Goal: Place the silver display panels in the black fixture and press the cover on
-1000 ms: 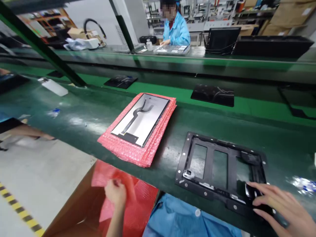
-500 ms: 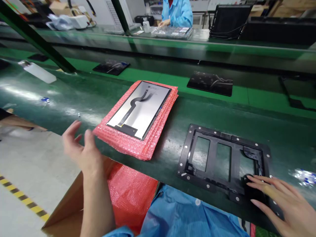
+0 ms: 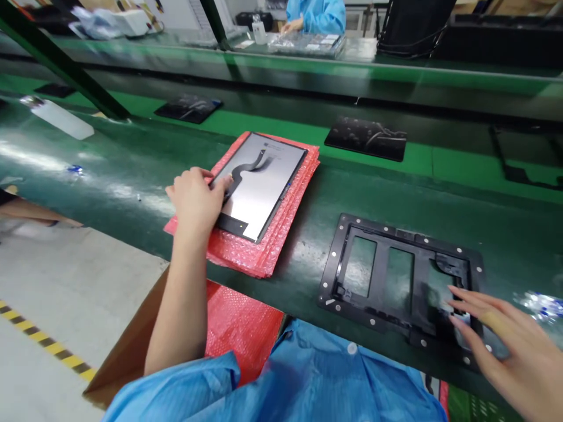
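A silvery display panel (image 3: 264, 184) with a black flex cable lies on a stack of pink bubble-wrap sheets (image 3: 288, 211) on the dark green bench. My left hand (image 3: 196, 199) rests on the panel's left edge, fingers curled over it. To the right lies a black rectangular frame (image 3: 398, 275) with three openings and small silver screws. My right hand (image 3: 505, 334) lies flat on the frame's near right corner, fingers stretched out and apart.
A cardboard box (image 3: 132, 351) with pink bubble wrap stands below the bench edge. Black panels (image 3: 365, 138) lie on the green conveyor (image 3: 440, 170) behind. A white bottle (image 3: 59, 117) lies at far left. Another person in a blue coat (image 3: 314, 13) works at the far bench.
My left hand rose from the box of bubble wrap, passed the bench edge and came down on the panel's left edge. My right hand stayed on the frame's corner.
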`<state>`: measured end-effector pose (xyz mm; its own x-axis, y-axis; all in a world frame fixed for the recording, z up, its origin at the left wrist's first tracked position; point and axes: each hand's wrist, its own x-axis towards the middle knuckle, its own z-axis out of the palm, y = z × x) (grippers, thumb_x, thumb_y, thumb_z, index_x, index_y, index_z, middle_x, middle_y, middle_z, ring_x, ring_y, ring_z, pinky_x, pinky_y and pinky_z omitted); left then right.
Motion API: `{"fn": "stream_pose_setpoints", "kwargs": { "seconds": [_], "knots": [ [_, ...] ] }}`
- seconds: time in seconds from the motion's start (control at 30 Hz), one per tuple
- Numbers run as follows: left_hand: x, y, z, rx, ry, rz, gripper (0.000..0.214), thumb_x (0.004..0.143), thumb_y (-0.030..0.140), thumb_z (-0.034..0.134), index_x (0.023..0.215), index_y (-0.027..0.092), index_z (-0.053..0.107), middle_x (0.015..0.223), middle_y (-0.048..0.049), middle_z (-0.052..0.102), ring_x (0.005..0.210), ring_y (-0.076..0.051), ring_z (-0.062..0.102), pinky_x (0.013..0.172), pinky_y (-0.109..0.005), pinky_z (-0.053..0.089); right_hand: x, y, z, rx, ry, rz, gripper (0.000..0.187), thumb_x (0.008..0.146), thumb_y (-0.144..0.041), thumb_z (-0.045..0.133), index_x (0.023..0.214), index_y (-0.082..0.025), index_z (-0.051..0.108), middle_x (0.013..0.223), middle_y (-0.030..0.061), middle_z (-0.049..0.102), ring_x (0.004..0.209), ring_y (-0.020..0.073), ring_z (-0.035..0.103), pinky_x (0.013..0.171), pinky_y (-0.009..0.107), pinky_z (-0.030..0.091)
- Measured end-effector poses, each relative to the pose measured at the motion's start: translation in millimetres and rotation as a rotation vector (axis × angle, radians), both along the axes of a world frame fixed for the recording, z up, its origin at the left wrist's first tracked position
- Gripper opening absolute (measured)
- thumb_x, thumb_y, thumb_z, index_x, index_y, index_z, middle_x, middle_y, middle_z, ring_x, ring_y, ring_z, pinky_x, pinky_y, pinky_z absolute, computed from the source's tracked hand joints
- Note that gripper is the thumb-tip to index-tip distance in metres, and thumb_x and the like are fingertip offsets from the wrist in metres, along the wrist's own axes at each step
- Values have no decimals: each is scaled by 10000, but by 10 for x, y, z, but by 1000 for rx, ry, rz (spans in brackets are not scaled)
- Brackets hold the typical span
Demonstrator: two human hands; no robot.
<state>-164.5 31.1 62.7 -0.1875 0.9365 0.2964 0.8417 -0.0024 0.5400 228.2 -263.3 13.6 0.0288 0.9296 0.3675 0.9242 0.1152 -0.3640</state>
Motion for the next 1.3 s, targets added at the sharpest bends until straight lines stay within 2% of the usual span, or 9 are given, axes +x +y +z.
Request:
{"fn": "stream_pose_setpoints", "kwargs": {
  "seconds": [0.1,0.2,0.3,0.37,0.47,0.6,0.83,1.0,1.3],
  "knots": [
    [-65,-48,219,-64,-134,83,559,976,494,437,782,0,614,781,-58,669,923,-249,674,915,-487,490,-55,61,86,28,28,-31,187,1016,-362,485,1039,-259,639,1140,42,689,994,269,658,863,425,463],
    [-164,-243,424,-35,-328,104,394,901,462,590,751,98,586,567,65,512,652,-136,641,604,-277,484,-84,95,122,51,74,-50,156,1012,-327,503,1027,-254,640,1156,43,683,996,257,657,879,411,463],
    [-145,-571,590,117,-745,-35,251,728,320,785,795,182,586,555,117,573,523,-49,571,469,-147,422,-156,165,151,104,135,-10,132,1006,-272,519,1023,-255,649,1166,25,681,995,217,657,887,364,477],
    [-16,-812,620,199,-945,-98,392,579,238,860,881,183,615,608,103,683,449,-55,557,408,-140,454,-258,257,192,147,178,17,130,1002,-246,528,1005,-261,658,1131,14,692,984,199,663,886,339,495],
    [286,-1121,488,168,-1033,-78,445,562,231,876,930,183,630,613,72,709,402,-81,564,371,-157,476,-472,448,287,192,241,60,142,999,-201,533,1012,-261,661,1059,13,712,967,193,674,869,329,526],
    [662,-1378,179,-82,-1067,-154,415,682,372,844,1013,233,637,630,56,698,411,-121,599,419,-208,528,-710,725,369,265,303,97,150,990,-133,544,1039,-232,646,976,23,713,915,172,675,826,300,540],
    [961,-1521,27,-326,-1026,-289,478,667,485,842,1022,251,624,655,16,690,480,-165,645,409,-220,510,-713,922,272,311,278,-101,119,1003,-203,524,1070,-207,623,994,45,708,877,191,672,771,322,525],
    [1067,-1544,8,-352,-1030,-311,509,631,492,865,1011,262,617,614,33,682,444,-176,639,376,-227,508,-556,871,219,130,328,-197,92,967,-206,510,939,-226,595,874,22,687,752,189,645,672,313,460],
    [1236,-1470,-49,-464,-990,-298,478,584,493,871,963,316,639,679,31,732,568,-287,712,447,-382,628,-397,863,207,-187,429,-151,127,915,-129,493,845,-234,493,646,-47,621,625,159,617,639,264,433]
  ]
}}
